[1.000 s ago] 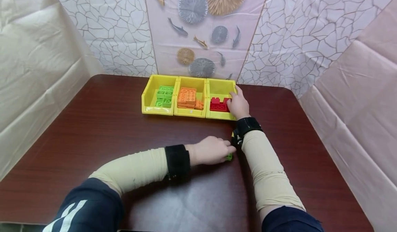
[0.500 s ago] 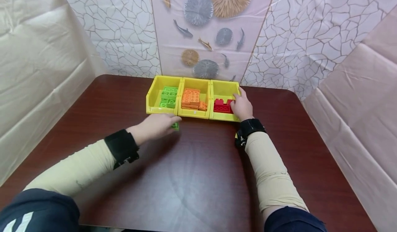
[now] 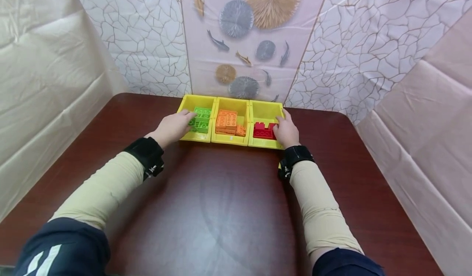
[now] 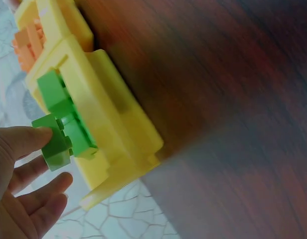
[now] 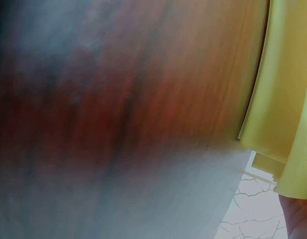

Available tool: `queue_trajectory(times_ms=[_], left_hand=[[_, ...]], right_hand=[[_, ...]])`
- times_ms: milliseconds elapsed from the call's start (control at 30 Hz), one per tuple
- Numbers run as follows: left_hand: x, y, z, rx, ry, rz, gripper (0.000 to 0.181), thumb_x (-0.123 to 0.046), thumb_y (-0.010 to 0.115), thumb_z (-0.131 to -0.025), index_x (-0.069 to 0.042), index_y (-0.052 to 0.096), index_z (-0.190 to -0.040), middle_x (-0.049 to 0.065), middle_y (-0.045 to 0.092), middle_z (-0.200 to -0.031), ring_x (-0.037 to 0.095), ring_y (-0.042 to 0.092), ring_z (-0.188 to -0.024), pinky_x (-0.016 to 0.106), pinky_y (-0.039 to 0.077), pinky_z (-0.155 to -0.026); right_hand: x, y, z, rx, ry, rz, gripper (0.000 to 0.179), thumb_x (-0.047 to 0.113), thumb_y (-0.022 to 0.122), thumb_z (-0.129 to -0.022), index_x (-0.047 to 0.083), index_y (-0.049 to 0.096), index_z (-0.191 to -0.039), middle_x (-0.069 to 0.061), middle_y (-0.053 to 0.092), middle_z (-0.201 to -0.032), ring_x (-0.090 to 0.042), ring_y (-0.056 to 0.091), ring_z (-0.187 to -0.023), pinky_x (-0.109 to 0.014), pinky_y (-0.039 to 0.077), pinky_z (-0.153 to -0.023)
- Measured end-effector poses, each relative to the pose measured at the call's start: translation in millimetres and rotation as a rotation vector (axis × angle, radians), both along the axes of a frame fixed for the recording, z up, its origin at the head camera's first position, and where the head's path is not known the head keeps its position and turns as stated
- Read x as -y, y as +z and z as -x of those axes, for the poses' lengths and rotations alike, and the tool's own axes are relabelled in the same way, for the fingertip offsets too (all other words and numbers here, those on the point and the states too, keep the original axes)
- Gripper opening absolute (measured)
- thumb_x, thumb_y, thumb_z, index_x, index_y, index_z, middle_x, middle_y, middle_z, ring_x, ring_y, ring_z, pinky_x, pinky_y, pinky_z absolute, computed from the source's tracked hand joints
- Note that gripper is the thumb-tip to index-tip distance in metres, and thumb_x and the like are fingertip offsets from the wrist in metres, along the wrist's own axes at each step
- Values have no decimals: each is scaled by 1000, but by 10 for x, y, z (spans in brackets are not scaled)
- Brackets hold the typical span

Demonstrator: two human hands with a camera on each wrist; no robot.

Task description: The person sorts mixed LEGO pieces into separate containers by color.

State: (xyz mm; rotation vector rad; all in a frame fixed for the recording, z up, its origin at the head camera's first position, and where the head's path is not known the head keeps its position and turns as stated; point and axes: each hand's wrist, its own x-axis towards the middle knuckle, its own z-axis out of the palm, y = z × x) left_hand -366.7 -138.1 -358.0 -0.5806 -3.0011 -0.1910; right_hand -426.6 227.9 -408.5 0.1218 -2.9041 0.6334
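My left hand [image 3: 171, 128] is at the left yellow bin [image 3: 197, 137], over its left side. In the left wrist view its thumb and fingers pinch a green toy building brick [image 4: 56, 144], right beside other green bricks [image 4: 55, 92] lying in the bin. At the right yellow bin [image 3: 263, 109], my right hand [image 3: 287, 132] grips the outer side wall, thumb side inside and fingers over the edge. Red bricks [image 3: 262, 133] lie in that bin, partly hidden by the hand. The right wrist view shows mostly tabletop and the bin wall [image 5: 275, 84].
Between those two stands a middle yellow bin [image 3: 230, 139] holding orange bricks [image 3: 226, 121]. All three bins are side by side near the back edge of the dark wooden table [image 3: 221, 194]. Patterned cloth [image 3: 147, 38] hangs behind it.
My left hand has carried the green brick from the table near my right wrist, back and leftward to the left bin. The right hand has stayed on the right bin's wall.
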Motion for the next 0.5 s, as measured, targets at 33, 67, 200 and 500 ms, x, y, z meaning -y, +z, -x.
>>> queue_trajectory(times_ms=[33,67,200,500], left_hand=[[-12,-25,29,7,8,-6,48,-11,62,-87,-4,48,-132,14,52,-122,27,53,-105,43,46,-85],[-24,-54,51,15,13,-15,48,-11,62,-88,-4,47,-132,15,51,-124,27,52,-107,44,45,-87],[-75,-154,67,42,6,-50,48,-12,60,-89,-4,45,-134,17,48,-131,29,48,-116,45,42,-92],[-48,-195,-49,-68,13,-61,46,-17,61,-89,-2,49,-131,19,48,-129,33,49,-115,47,44,-87]], right_hand=[[-6,0,-2,-1,-2,-1,44,16,54,-93,0,49,-133,-9,21,-151,-32,42,-123,-46,39,-97],[-14,-2,-6,0,-6,0,44,15,54,-93,0,49,-134,-9,21,-151,-32,42,-123,-46,39,-97],[-36,-38,-40,19,-16,-2,44,15,54,-93,0,48,-134,-9,21,-151,-32,41,-124,-45,39,-98],[2,-99,-52,24,10,4,44,15,54,-92,0,49,-133,-9,20,-152,-32,40,-125,-45,38,-98]])
